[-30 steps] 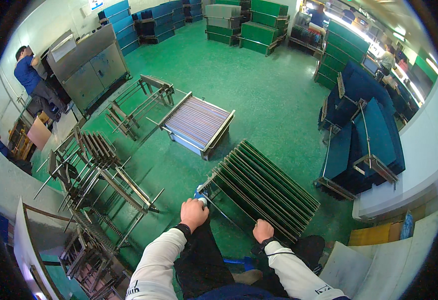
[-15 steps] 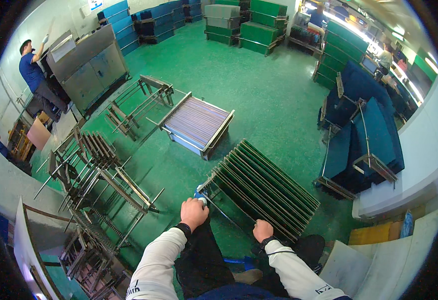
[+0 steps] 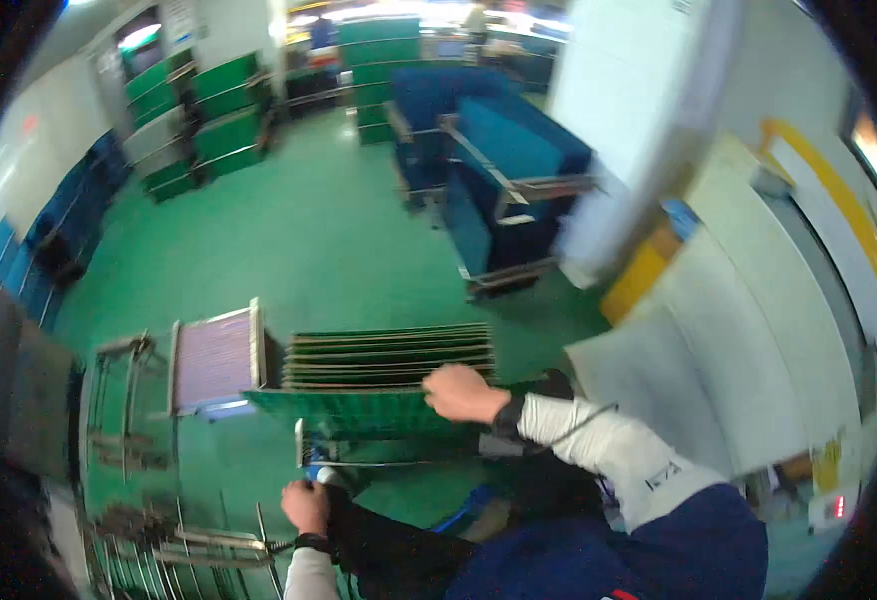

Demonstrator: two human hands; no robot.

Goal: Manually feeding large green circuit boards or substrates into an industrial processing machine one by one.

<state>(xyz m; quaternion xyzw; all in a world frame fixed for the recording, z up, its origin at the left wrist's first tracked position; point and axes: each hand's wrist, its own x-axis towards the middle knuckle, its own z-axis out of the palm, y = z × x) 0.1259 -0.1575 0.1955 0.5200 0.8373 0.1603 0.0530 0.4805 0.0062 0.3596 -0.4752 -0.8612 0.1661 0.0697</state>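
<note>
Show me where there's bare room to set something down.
The green floor between the far green stacks, the blue boards at right and the rack of green panels by the right hand. It's crowded at lower left, where metal frames sit beside the left hand.

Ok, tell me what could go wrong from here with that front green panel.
Only the right hand holds the front panel; the left hand is apart from it, so the panel might tip or slip. Its left end juts past the panels behind, seemingly near the pale rack, and could knock it.

No readable words or numbers.
</note>
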